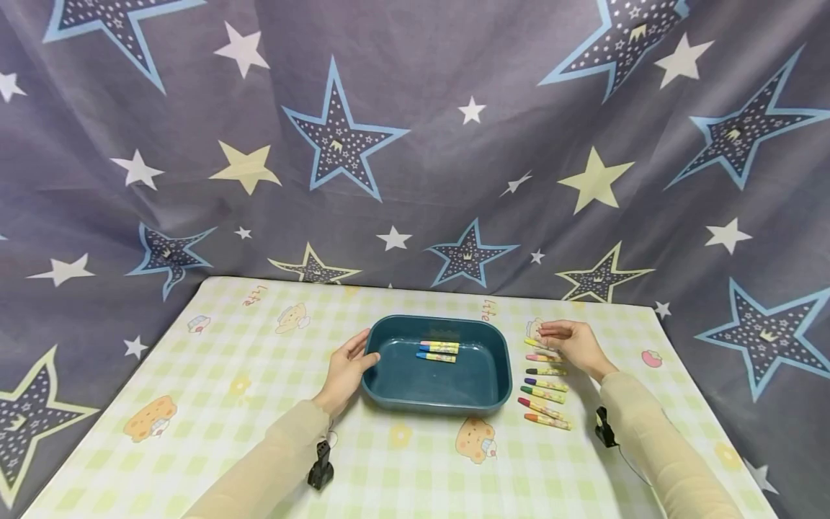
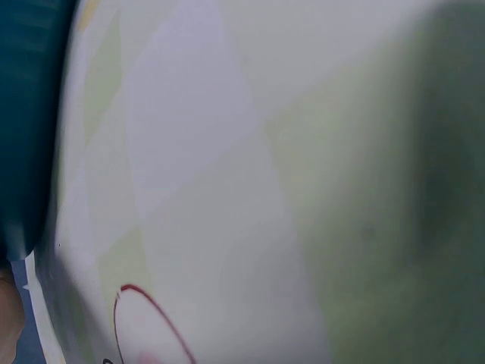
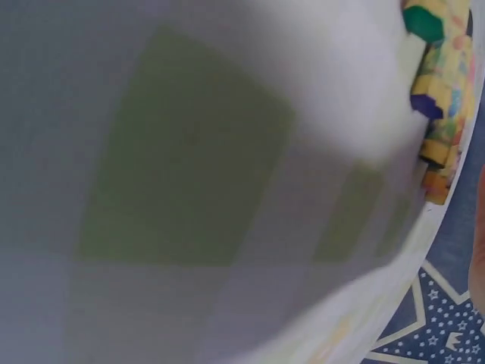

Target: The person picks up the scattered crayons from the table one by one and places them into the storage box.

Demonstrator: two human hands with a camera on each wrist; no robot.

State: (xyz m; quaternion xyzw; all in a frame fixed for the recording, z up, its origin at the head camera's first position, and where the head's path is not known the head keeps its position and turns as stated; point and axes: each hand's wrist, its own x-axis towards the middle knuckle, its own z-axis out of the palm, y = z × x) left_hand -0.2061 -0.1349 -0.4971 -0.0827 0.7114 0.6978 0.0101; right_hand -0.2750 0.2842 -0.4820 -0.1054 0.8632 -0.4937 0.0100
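Note:
A dark teal tray [image 1: 436,405] stands mid-table with several crayons, blue, pink and yellow tipped [image 1: 437,357], lying near its middle. My left hand [image 1: 346,371] grips the tray's left rim, thumb over the edge and fingers outside. At the right of the tray runs a column of crayons, with a green one [image 1: 543,394] and an orange one [image 1: 547,421] near its lower end. My right hand [image 1: 576,347] is at the column's top, fingertips at a yellow crayon [image 1: 534,342]; whether they pinch it cannot be told. A pink crayon [image 1: 543,358] lies just below that hand.
A checked cloth with cartoon prints [image 1: 240,461] covers the table. Behind hangs a grey curtain with stars [image 1: 415,180]. Wrist cameras sit at the left wrist [image 1: 320,467] and right wrist [image 1: 605,427]. In the right wrist view, crayon ends [image 3: 424,24] line the right edge.

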